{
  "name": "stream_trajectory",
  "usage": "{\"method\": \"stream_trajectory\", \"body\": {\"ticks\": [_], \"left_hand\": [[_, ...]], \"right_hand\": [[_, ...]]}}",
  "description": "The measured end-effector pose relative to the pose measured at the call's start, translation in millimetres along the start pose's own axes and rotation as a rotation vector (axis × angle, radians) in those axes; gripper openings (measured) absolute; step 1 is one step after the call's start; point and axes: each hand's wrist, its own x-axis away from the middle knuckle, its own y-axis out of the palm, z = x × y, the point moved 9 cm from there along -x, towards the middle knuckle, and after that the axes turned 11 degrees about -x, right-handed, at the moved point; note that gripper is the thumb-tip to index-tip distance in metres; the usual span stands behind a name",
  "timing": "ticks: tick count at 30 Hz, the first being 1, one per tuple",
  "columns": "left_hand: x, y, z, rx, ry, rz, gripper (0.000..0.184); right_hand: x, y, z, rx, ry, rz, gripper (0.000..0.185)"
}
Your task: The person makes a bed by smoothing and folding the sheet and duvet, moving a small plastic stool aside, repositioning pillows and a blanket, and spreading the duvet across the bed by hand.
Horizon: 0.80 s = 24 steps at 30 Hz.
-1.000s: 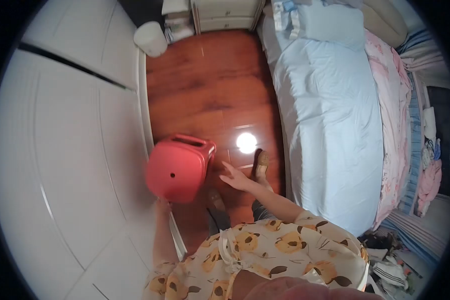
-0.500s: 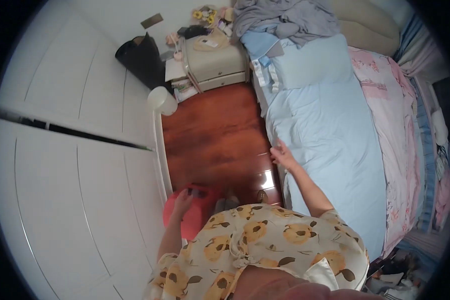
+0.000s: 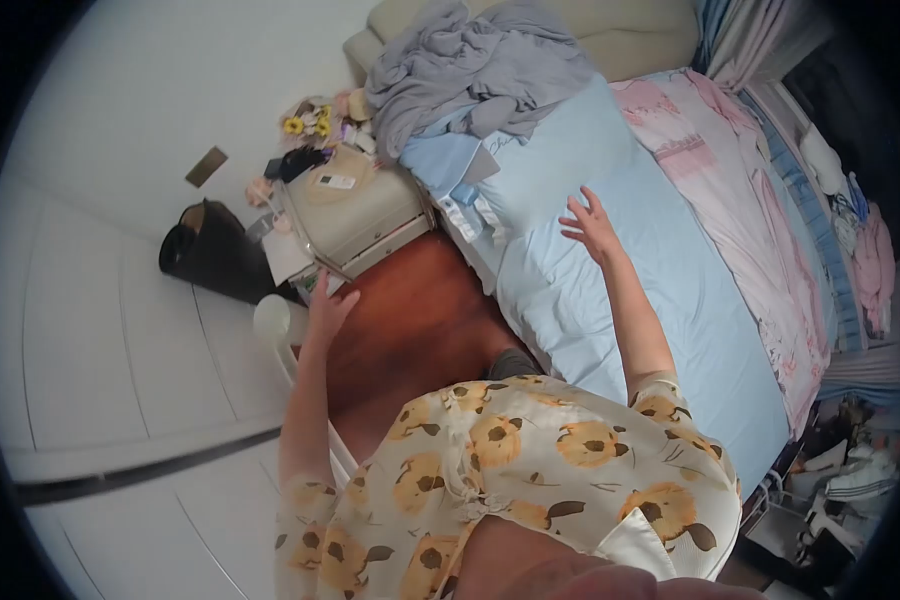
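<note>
**Both hands are raised and spread, and the view has swung toward the head of the bed**

The bed [image 3: 715, 345] now runs on a slant, while half a second ago it stood nearly straight. The white wardrobe [image 3: 110, 360] lies along the left side, and its dark gap has moved lower. Of the brown-red floor [image 3: 410, 330], a smaller part is visible than before. The grey blanket [image 3: 480, 70], cut by the upper edge earlier, shows more fully, heaped over the upper part of the pale blue pillow [image 3: 550, 160]. The bedside cabinet [image 3: 365, 205] has come nearer to the middle.

The red stool, which was under the left hand half a second ago, has left the view. The white bin [image 3: 272, 322] is now just beside the left forearm.

The left hand [image 3: 330, 312] is spread, thumb apart, in front of the cabinet; whether it touches anything, I cannot tell. The right hand [image 3: 592, 232], at the bed's side before, is now farther over the bed, near the pillow's lower edge, its fingers spread and holding nothing visible.
</note>
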Motion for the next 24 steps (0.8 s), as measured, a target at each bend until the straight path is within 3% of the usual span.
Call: {"method": "stream_trajectory", "body": {"ticks": [2,6,9,11,13,15,17,18,19,20,21,22,24], "left_hand": [[-68.2,2.2,44.1,0.04,0.102,0.0,0.085],[-171.2,6.1,142.4,-0.196,0.207,-0.035,0.089],[-250.8,31.7,169.7,-0.196,0.233,-0.075,0.094],[-296.1,51.3,179.7,-0.167,0.223,-0.118,0.098],[-339.6,58.5,209.2,-0.431,0.278,0.004,0.103],[-385.4,68.6,234.8,-0.447,0.366,0.081,0.104],[-431.8,83.6,259.3,-0.446,0.462,0.157,0.105],[-456.2,86.6,264.5,-0.462,0.422,0.205,0.105],[-477.3,96.1,262.9,-0.476,0.384,0.248,0.104],[-497.8,117.8,261.1,-0.465,0.396,0.216,0.104],[-521.1,137.4,251.4,-0.204,0.327,0.126,0.099],[-538.3,154.8,239.5,0.052,0.248,0.032,0.094],[-548.3,169.7,222.1,0.144,0.182,-0.048,0.087]], "right_hand": [[-39.7,-0.3,-26.3,0.013,-0.058,0.009,0.092],[-147.4,-17.0,-56.4,0.092,-0.075,0.042,0.099],[-247.6,-39.8,-67.5,0.206,-0.035,0.113,0.104],[-310.4,-65.5,-68.1,0.244,-0.047,0.281,0.11],[-361.9,-74.3,-73.4,0.26,-0.042,0.338,0.112],[-395.3,-77.2,-79.0,0.302,-0.043,0.397,0.114],[-426.8,-45.5,-83.2,-0.239,-0.189,0.269,0.12],[-446.2,-33.6,-60.2,-0.184,-0.058,0.299,0.125],[-473.9,-12.1,-34.1,-0.069,-0.054,0.248,0.116],[-497.8,4.5,-24.3,0.289,-0.091,0.267,0.102],[-489.3,35.2,-19.9,0.435,-0.1,0.228,0.09],[-456.7,65.9,-17.9,0.129,-0.035,0.119,0.086],[-386.0,104.4,-24.6,0.108,0.119,-0.028,0.076]]}}
